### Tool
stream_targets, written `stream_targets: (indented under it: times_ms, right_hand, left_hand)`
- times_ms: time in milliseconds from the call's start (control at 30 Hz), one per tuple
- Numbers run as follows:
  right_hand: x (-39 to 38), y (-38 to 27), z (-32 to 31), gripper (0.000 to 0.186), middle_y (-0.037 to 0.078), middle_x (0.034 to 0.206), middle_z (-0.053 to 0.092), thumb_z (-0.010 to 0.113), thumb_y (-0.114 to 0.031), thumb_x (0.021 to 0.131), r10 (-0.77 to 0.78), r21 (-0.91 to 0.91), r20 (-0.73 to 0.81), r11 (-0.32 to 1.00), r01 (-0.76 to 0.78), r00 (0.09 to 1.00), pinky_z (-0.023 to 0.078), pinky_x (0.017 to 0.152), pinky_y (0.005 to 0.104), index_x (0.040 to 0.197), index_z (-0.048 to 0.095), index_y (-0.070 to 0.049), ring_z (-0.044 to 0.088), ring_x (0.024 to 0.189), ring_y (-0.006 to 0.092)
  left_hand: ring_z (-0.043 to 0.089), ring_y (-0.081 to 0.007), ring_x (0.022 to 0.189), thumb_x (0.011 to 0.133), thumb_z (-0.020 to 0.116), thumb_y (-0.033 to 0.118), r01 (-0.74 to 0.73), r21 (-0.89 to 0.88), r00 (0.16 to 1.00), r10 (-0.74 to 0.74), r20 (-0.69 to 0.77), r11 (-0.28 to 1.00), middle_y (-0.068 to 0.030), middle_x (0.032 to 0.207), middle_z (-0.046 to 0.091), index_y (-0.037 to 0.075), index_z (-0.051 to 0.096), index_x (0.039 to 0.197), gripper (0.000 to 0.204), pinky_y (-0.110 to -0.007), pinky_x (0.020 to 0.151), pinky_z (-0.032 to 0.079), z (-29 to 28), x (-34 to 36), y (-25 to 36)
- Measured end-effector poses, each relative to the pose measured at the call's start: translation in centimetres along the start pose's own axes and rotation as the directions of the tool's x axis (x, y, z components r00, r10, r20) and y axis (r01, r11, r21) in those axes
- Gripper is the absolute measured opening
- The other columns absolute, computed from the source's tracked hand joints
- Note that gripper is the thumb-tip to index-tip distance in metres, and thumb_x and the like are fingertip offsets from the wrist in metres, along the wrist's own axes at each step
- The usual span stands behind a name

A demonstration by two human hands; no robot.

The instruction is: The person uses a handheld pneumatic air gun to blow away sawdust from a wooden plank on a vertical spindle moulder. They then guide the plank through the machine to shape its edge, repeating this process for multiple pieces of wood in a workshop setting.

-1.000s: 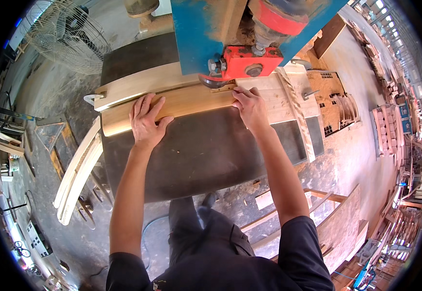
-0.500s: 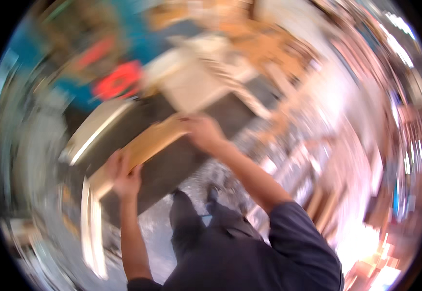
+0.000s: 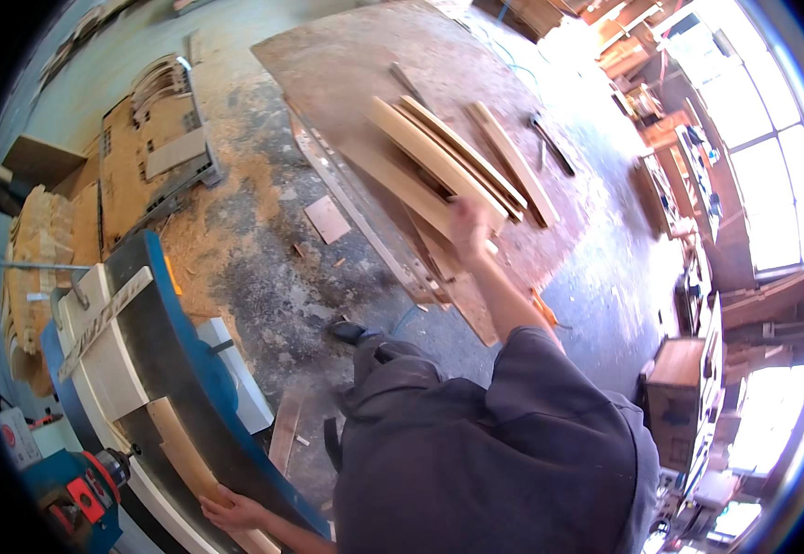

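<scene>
At the lower left, my left hand (image 3: 234,512) lies across a long wooden board (image 3: 185,452) on a dark machine table with a blue edge (image 3: 176,360). Its fingers reach over the board's edge. My right hand (image 3: 471,226) is stretched out over a brown worktable (image 3: 328,55), somewhat blurred, with its fingers curled at the near end of a pale wooden strip (image 3: 402,189). That strip's far end is smeared by motion. Close beside it lie several similar strips, among them a curved one (image 3: 439,152) and a separate one (image 3: 517,166) farther right.
A dark clamp-like tool (image 3: 552,145) lies on the worktable. Between table and machine, the stained floor holds sawdust and a square wood offcut (image 3: 327,220). A teal and red motor unit (image 3: 84,499) stands at lower left, a board stack (image 3: 148,152) at upper left, cabinets (image 3: 679,388) at right.
My view has swung right to the worktable. My right hand has left the board on the machine and moved to the strips, while my left hand stays on the board.
</scene>
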State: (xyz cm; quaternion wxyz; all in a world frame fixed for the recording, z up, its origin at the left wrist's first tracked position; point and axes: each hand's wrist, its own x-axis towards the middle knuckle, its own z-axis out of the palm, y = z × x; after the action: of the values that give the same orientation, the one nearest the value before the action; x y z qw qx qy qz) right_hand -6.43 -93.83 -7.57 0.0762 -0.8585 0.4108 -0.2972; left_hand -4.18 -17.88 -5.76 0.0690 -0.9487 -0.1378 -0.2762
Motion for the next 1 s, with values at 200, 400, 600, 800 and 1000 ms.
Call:
stream_targets:
  times_ms: [200,400,600,800,1000]
  right_hand:
    - [-8.0,19.5,-12.2,0.049,0.022,0.143,0.06,0.068,-0.031,0.095,0.708,-0.509,0.09,0.637,-0.579,0.7,0.048,0.11,0.0468,0.139,0.061,-0.011,0.058,0.132,0.0375]
    - [-18.5,22.1,-14.2,0.061,0.022,0.135,0.063,0.075,-0.036,0.089,0.55,-0.61,0.679,0.792,-0.044,0.486,0.052,0.104,0.0469,0.141,0.06,-0.008,0.062,0.126,0.0358]
    - [-22.3,29.3,-18.3,0.049,0.019,0.111,0.077,0.084,-0.019,0.08,0.628,-0.626,0.753,0.595,0.503,0.194,0.063,0.086,0.0454,0.126,0.074,-0.003,0.077,0.105,0.0338]
    - [-13.0,20.0,-19.5,0.028,0.011,0.107,0.079,0.084,-0.023,0.077,0.333,-0.205,0.939,0.327,0.923,0.09,0.06,0.091,0.0405,0.102,0.081,-0.012,0.075,0.107,0.0291]
    - [-5.7,-16.0,-32.3,0.02,0.014,0.077,0.066,0.069,-0.003,0.077,-0.57,0.179,0.822,0.248,0.952,-0.006,0.048,0.071,0.0473,0.096,0.071,-0.005,0.067,0.076,0.0322]
  left_hand:
    - [0.066,-0.04,0.113,0.102,0.066,0.05,-0.154,0.005,0.987,0.154,-0.042,0.988,-0.0173,0.131,0.066,0.007,0.066,0.139,0.057,-0.052,0.093,0.054,0.3,-0.8,-1.0]
    - [0.062,-0.0455,0.113,0.097,0.07,0.043,-0.277,-0.199,0.958,0.254,-0.132,0.94,-0.0214,0.128,0.065,0.005,0.065,0.134,0.053,-0.058,0.096,0.049,-1.3,2.1,-1.5]
    - [0.052,-0.0444,0.13,0.089,0.077,0.036,-0.022,-0.205,0.999,0.027,0.023,0.978,-0.0206,0.141,0.055,0.011,0.06,0.141,0.06,-0.061,0.107,0.041,-4.7,0.8,0.6]
    - [0.048,-0.0439,0.138,0.086,0.08,0.027,-0.058,-0.308,0.998,0.046,-0.046,0.949,-0.0211,0.151,0.051,0.007,0.063,0.141,0.061,-0.058,0.115,0.039,-8.9,-1.1,6.2]
    - [0.057,-0.037,0.132,0.071,0.094,0.027,-0.172,-0.98,0.812,0.577,-0.083,0.101,-0.0198,0.14,0.06,0.003,0.049,0.15,0.095,-0.045,0.11,0.048,-17.3,-3.9,22.6]
